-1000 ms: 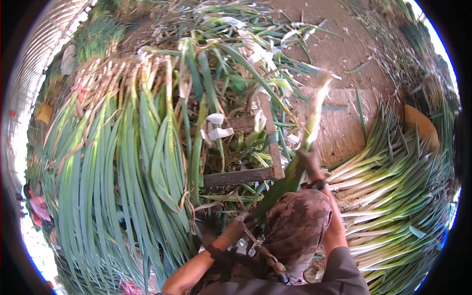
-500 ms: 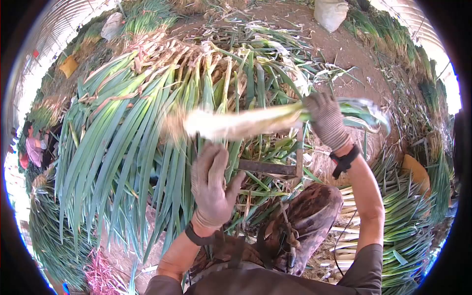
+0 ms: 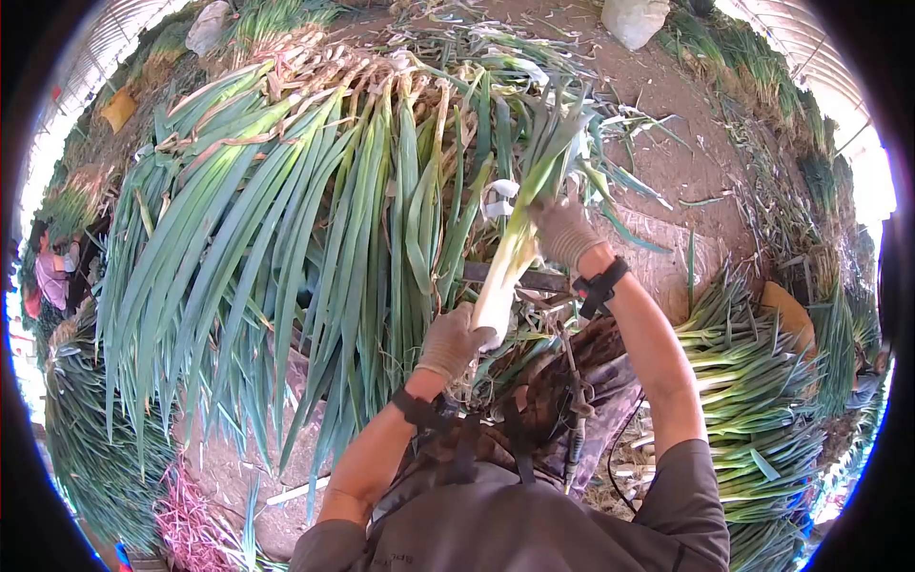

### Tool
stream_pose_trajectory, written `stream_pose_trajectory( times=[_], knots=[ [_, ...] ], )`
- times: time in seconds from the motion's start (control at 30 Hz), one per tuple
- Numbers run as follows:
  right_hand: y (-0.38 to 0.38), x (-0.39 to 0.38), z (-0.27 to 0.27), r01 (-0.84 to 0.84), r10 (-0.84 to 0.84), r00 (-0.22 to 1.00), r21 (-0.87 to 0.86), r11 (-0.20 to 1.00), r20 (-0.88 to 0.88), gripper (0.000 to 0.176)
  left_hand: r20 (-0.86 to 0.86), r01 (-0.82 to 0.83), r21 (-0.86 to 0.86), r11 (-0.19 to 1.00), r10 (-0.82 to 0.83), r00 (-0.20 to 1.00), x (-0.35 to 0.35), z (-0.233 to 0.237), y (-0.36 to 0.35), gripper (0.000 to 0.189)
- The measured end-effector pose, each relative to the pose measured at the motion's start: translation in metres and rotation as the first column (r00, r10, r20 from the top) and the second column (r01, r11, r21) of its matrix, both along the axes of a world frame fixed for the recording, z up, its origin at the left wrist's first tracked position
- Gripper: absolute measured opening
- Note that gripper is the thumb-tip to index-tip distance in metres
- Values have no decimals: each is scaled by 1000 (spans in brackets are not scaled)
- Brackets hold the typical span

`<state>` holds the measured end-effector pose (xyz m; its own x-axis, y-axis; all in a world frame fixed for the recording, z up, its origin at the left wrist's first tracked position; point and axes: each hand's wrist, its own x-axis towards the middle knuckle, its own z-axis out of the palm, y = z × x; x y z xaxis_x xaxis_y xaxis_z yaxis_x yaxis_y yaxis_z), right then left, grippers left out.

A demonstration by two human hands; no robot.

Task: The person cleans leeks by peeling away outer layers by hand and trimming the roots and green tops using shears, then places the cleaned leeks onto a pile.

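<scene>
"While that leek (image 3: 505,272) tilts across the centre, which hand grips where?"

"Gloved right hand (image 3: 564,232), at one o'clock, has its fingers clamped where white stalk turns green. The left hand (image 3: 453,341), at seven o'clock of it, has fingers curled around the root end."

"And round about?"

"Untrimmed leeks (image 3: 286,191) heaped at ten o'clock; cleaned leeks (image 3: 753,381) stacked at four o'clock; a wooden frame (image 3: 538,279) just behind the stalk."

A long green onion (image 3: 513,255) is standing nearly upright, leaning slightly right, its thick white stalk pointing down and its green leaves fanning out above. The gloved left hand (image 3: 453,341) is closing on its lower end, while the gloved right hand (image 3: 567,232) is clasping the stalk below the leaves.
</scene>
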<state>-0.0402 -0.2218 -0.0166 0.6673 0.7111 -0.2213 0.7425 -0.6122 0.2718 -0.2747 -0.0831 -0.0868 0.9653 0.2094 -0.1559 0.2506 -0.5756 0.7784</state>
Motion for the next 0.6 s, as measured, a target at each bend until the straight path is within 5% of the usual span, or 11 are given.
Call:
stream_pose_trajectory(
  times=[0.03, 0.1, 0.13, 0.2, 0.3, 0.33, 0.4, 0.47, 0.53, 0.6],
  knots=[
    [-1, -6, -1, 76, -114, 920, -114, 991, -375, 50, -36, -14, 62, 998, 17, 999, -2, -4, -1, 45],
    [-30, -14, -22, 161, 143, 698, 349, 923, -701, 44, -105, -31, 181, 983, 51, 993, -6, -12, -5, 43],
    [-30, -31, -26, 544, 40, 469, 324, 774, -883, 40, -134, -34, 241, 970, 68, 989, -5, -14, -7, 42],
    [-22, -56, -70, 797, -112, 430, 319, 513, -896, 50, -150, 8, 262, 965, 32, 988, -8, -7, -15, 41],
    [-1, -95, -99, 798, -285, 533, 361, 483, -796, 70, -142, 64, 243, 968, -30, 989, -8, -6, -30, 38],
    [4, -104, -122, 797, -343, 591, 462, 390, -730, 60, -109, 67, 168, 984, -49, 993, -9, -7, -35, 37],
    [8, -98, -133, 896, -204, 444, 425, 131, -873, 44, -41, 79, 16, 997, -78, 996, -14, -8, -41, 35],
    [9, -90, -138, 924, 250, 303, 219, -313, -919, 28, 56, 14, -321, 947, 4, 998, -19, -20, -40, 34],
    [4, -90, -109, 907, 471, 280, 71, -414, -836, 17, -12, -69, -674, 735, 82, 997, -15, -24, -34, 35],
    [-1, -83, -105, 909, 622, 231, -61, -412, -748, 22, -4, -78, -670, 738, 102, 995, -15, -14, -31, 36]
  ],
)
